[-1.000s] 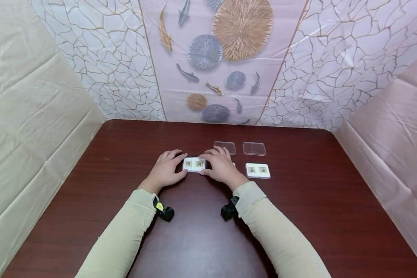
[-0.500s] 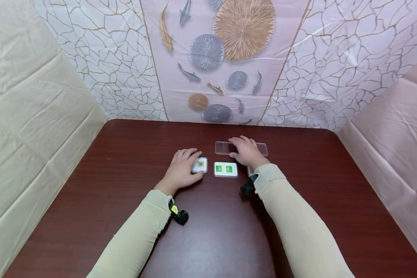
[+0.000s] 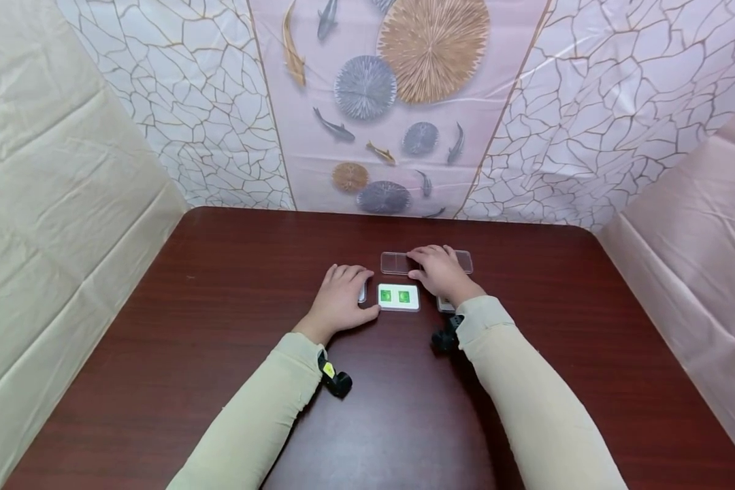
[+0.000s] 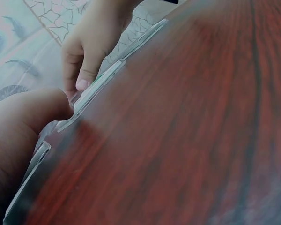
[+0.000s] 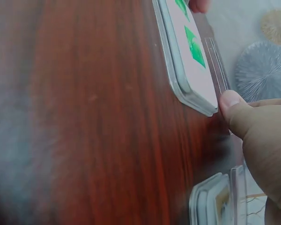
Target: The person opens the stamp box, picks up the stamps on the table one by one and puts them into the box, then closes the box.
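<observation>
Over the left-hand coin-case-like box (image 3: 363,294), my left hand (image 3: 346,299) is spread, hiding most of it. Its thumb reaches the near left corner of the middle white box (image 3: 399,298), which shows two green squares under its frame. My right hand (image 3: 442,273) pinches the right end of a clear plastic lid (image 3: 395,263) between thumb and fingers; the lid lies flat behind the middle box. In the right wrist view that thumb (image 5: 232,103) meets the lid's edge (image 5: 217,65). A third box (image 3: 445,305) is partly covered by the right wrist.
A second clear lid (image 3: 465,261) lies behind the third box, partly under the right hand. All stand on a dark red-brown wooden table (image 3: 269,238). A patterned cloth (image 3: 355,156) hangs at the back edge, with plain cloth at both sides.
My right hand has left the left-hand box and moved right to the clear lids. My left hand has slid right across that box toward the green-squared one.
</observation>
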A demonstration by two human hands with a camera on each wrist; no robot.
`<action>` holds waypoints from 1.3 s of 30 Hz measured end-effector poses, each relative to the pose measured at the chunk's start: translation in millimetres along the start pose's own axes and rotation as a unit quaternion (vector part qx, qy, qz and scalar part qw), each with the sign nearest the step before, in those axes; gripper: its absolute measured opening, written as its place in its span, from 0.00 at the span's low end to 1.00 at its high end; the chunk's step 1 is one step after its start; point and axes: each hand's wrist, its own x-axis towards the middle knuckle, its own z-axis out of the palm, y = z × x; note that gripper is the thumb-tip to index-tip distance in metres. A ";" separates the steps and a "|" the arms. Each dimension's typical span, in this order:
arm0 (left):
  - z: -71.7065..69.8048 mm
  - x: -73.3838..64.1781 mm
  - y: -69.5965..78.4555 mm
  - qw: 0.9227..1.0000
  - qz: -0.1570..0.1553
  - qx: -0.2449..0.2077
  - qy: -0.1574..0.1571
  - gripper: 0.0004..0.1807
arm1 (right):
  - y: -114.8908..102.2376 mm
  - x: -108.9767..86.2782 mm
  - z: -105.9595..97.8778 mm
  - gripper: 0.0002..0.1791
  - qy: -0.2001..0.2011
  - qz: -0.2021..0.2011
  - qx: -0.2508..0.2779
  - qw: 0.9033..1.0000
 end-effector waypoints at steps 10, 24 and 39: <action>-1.4 2.8 2.9 1.000 -0.006 0.007 0.001 0.42 | -0.1 -25.2 -6.9 0.26 -0.007 -0.041 0.022 0.999; -1.9 0.2 1.6 1.000 0.002 0.010 0.000 0.42 | -9.2 -45.6 -2.8 0.25 0.008 -0.095 0.029 0.995; -4.5 -3.0 2.9 1.000 0.025 0.007 0.006 0.34 | -17.8 -57.3 5.5 0.24 0.043 -0.123 0.013 0.991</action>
